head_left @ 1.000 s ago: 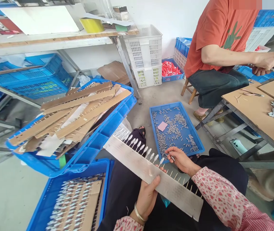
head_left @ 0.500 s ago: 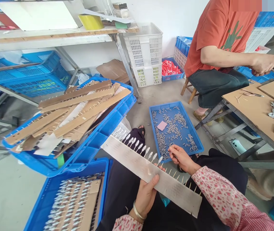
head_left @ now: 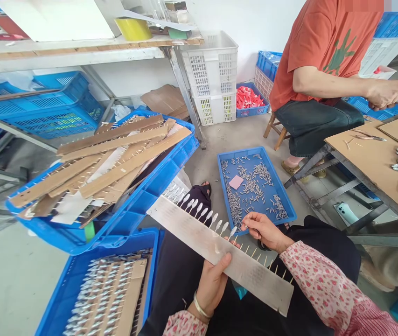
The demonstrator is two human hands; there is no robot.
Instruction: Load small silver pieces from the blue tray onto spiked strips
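Observation:
My left hand grips a long greyish cardboard strip from below, thumb on its face, above my lap. Thin wooden sticks stick out along its far edge. On the left half they carry small silvery-white, leaf-shaped pieces; toward the right they are bare. My right hand is just past the last covered stick, fingertips pinched together. Whatever is between those fingertips is too small or hidden to make out. Beyond it, a blue tray on the floor holds many loose small grey pieces and a pink card.
At left, a blue crate is heaped with cardboard strips; below it another blue crate holds strips with silvery pieces. A person sits at right by a low table with pliers. White crates stand behind.
My right hand has shifted slightly left, closer to the last covered stick. The strip and my left hand stay nearly in place.

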